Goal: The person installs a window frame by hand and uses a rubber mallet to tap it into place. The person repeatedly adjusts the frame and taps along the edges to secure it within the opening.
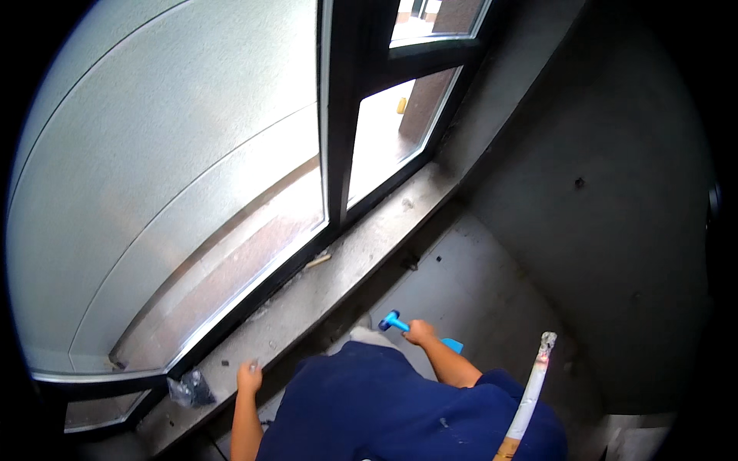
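Observation:
My right hand point(420, 332) is closed round the light blue handle of a hammer-shaped tool point(393, 321), whose dark blue head points to the left. A light blue piece shows behind my wrist; I cannot tell if it belongs to the same tool. My left hand point(250, 377) is over the near part of the window ledge point(338, 273), fingers drawn together. Something small and pale may be at its fingertips, too small to name. To its left lies a clear plastic bag point(192, 389) with dark contents. In the right foreground sticks up a cigarette point(529, 396) with an ashen tip.
A dark-framed window point(338, 154) rises beyond the ledge. On the ledge lie a short pale stick point(317, 261) and a few dark bits. Below it is a grey floor point(461, 261) with dark specks. A dark wall point(600, 200) bounds the right side.

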